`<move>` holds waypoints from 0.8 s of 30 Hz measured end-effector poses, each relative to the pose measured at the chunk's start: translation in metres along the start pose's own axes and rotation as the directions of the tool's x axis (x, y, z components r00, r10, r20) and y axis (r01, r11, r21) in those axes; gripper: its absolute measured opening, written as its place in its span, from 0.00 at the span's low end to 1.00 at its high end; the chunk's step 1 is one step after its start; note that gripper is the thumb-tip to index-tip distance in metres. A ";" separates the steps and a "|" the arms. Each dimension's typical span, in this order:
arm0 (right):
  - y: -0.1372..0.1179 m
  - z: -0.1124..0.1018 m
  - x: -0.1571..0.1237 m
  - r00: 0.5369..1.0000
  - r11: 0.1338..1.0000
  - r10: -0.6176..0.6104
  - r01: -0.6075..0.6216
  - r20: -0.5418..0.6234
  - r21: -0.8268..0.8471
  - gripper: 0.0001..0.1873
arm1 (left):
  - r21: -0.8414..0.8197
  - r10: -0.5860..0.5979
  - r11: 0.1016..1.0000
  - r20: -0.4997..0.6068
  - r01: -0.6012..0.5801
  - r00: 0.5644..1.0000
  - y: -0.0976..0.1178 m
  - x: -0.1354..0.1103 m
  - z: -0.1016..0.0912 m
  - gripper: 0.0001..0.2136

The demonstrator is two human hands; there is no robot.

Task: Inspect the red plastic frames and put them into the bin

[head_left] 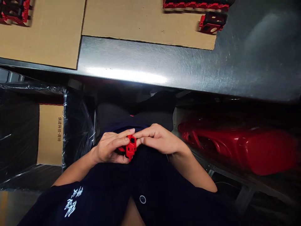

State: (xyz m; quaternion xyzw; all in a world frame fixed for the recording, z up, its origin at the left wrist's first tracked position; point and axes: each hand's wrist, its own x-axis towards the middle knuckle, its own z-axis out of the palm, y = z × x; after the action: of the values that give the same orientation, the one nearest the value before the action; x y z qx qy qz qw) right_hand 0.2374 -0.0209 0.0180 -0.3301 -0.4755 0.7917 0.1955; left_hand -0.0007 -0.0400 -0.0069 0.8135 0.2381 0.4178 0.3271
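A small red plastic part (131, 147) with dark edges and square cut-outs is held in front of my body, below the table edge. My left hand (109, 147) is closed around its left side, fingers on top and thumb underneath. From the other side my right hand (162, 138) pinches, its index finger and thumb meeting at the part's upper right edge. The right fingertips are partly hidden behind the part, so what exactly lies between them is unclear.
On the metal table (145, 67) lie cardboard sheets (141, 25). A row of red-and-black parts (196, 5), a single similar part (213, 23) and another group (15, 12) rest there. A plastic-lined bin (78, 125) stands left; large red mouldings (235, 144) lie right.
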 end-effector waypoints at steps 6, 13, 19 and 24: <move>0.025 0.000 -0.001 0.990 0.918 0.060 -0.105 0.128 0.383 0.20 | -0.154 -0.154 0.980 -0.185 0.127 0.970 -0.004 -0.007 0.014 0.41; 0.023 0.031 0.014 0.991 0.861 0.136 -0.113 -0.011 0.496 0.19 | -0.274 -0.271 0.939 -0.225 0.206 0.936 -0.012 -0.015 0.022 0.38; 0.019 0.038 0.017 0.971 0.881 0.161 -0.061 -0.177 0.469 0.21 | -0.445 -0.353 0.863 -0.197 0.237 0.915 -0.010 -0.014 0.023 0.34; 0.020 0.036 0.016 0.968 0.899 0.131 -0.025 -0.216 0.437 0.23 | -0.354 -0.298 0.910 -0.197 0.215 0.934 -0.014 -0.013 0.020 0.35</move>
State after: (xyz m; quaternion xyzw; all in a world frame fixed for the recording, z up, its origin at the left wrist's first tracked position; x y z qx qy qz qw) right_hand 0.2006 -0.0430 0.0067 -0.3908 -0.2481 0.8385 0.2873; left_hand 0.0080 -0.0455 -0.0328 0.6508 0.3100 0.5023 0.4775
